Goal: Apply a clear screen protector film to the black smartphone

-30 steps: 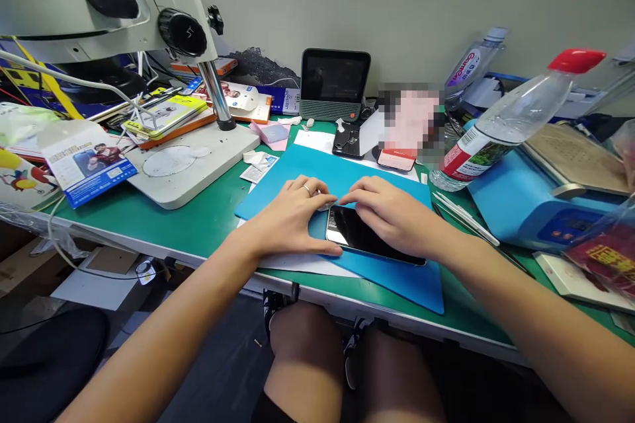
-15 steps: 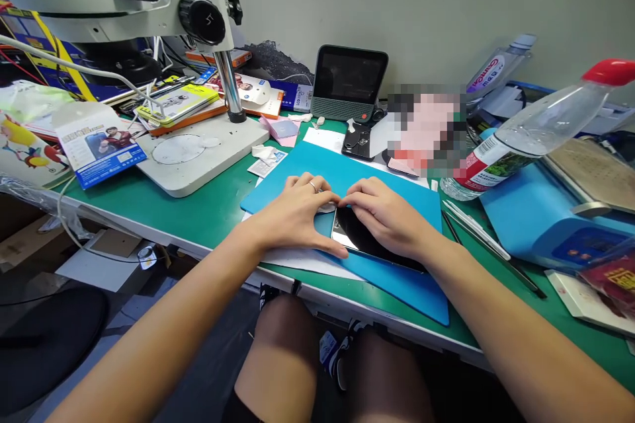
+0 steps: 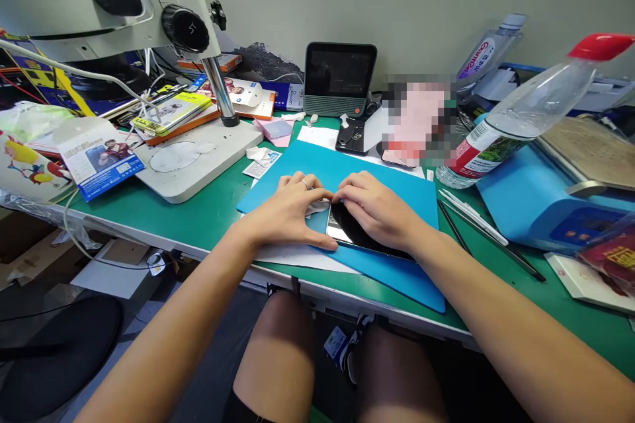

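Observation:
A smartphone (image 3: 342,228) with a glossy dark screen lies flat on a blue mat (image 3: 278,178). My left hand (image 3: 292,208), a ring on one finger, spans the phone's left end, thumb at the near corner and fingertips by the far corner. Fingers bent, my right hand (image 3: 374,208) rests over the screen and covers much of it. Its fingertips are pinched together at the far left corner, meeting the left fingertips. What they pinch is too small to make out. A crumpled white wipe (image 3: 317,207) shows beneath my left fingers.
A microscope stand (image 3: 198,165) occupies the left, near boxes. Behind the mat are a smart display (image 3: 340,79) and a black phone part (image 3: 352,137). Rightward stand a red-capped bottle (image 3: 496,145), tweezers (image 3: 471,215) and a blue machine (image 3: 526,205).
The view has shifted slightly. Both hands keep nearly the same pose at the phone's left end, and the phone stays on the mat.

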Motion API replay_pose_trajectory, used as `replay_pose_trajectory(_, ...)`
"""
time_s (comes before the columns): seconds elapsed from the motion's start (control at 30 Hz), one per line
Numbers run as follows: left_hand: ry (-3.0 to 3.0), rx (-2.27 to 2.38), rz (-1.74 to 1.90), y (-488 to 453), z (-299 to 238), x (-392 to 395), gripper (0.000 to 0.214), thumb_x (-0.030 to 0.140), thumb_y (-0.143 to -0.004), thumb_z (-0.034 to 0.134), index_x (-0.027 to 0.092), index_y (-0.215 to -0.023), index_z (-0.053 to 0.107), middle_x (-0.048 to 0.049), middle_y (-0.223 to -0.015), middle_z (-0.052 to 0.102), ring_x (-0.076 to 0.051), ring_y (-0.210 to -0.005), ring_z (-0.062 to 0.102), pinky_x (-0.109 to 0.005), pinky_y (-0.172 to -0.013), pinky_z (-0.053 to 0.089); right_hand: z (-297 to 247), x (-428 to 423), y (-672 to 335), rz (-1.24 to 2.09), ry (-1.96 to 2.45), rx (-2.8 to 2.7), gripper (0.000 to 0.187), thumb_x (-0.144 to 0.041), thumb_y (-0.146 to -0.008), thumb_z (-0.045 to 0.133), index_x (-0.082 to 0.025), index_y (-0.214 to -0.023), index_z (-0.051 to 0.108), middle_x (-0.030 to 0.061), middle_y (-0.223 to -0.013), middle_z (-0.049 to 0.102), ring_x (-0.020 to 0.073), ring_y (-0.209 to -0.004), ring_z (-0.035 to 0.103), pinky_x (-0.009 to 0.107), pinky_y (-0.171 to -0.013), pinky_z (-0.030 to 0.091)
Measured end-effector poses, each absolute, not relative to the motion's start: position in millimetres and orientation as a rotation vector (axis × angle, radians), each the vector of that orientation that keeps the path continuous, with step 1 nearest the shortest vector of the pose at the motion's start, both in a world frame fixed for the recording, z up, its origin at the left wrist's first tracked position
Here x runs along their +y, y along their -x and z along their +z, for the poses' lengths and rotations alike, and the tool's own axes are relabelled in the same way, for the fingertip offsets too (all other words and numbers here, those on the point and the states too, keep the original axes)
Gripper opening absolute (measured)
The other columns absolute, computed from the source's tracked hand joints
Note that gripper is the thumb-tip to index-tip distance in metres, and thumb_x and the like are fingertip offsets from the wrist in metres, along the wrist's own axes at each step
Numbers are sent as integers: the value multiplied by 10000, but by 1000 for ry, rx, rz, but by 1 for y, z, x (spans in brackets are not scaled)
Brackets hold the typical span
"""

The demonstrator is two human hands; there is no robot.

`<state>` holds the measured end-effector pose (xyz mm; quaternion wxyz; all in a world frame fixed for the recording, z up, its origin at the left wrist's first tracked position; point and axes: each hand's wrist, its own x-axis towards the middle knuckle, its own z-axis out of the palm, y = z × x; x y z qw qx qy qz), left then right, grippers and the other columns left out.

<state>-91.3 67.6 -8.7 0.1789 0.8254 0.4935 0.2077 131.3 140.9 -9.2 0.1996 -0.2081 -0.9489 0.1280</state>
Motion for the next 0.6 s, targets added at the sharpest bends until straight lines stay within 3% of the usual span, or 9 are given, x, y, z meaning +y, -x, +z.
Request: replay_pose_trajectory(0.6, -2289, 1403, 541, 91, -5, 67, 679, 682, -726, 831, 256, -1224, 653, -45, -1149, 594, -305, -1116, 479, -478, -1044, 363, -9, 138, -126, 371, 655, -2700, 220, -217, -1032, 390, -206, -966, 599, 108, -1020, 639, 260, -963, 544, 435, -871, 490)
